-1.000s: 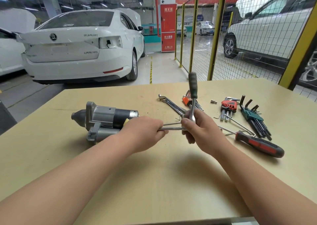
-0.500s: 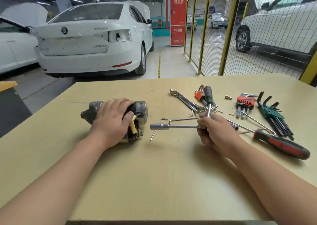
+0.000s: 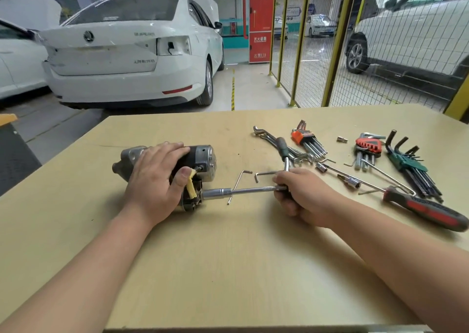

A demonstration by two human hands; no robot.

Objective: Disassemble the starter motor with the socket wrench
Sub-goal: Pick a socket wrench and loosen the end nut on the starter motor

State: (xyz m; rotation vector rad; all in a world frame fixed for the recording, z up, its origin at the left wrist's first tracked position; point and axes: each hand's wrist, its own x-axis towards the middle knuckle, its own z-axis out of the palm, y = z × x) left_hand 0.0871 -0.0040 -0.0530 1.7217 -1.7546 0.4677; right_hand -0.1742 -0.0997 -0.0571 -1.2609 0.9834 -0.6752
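Left hand (image 3: pixel 154 180) clamping starter motor (image 3: pixel 203 157), right hand (image 3: pixel 302 195) gripping socket wrench (image 3: pixel 241 191) — socket at motor's end

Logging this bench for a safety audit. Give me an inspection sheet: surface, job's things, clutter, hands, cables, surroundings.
Surface: tan wooden table, near half bare.
Job's things: starter motor lies on its side; socket wrench lies level, socket end at the motor's near end face.
Clutter: hex key sets, spanners, red-and-black screwdriver, loose hex keys and sockets, all at the right.
Hands: left hand presses on the motor; right hand grips the wrench head.
Cables: a short yellow lead on the motor.
Surroundings: white car, yellow mesh fence, red cabinet.
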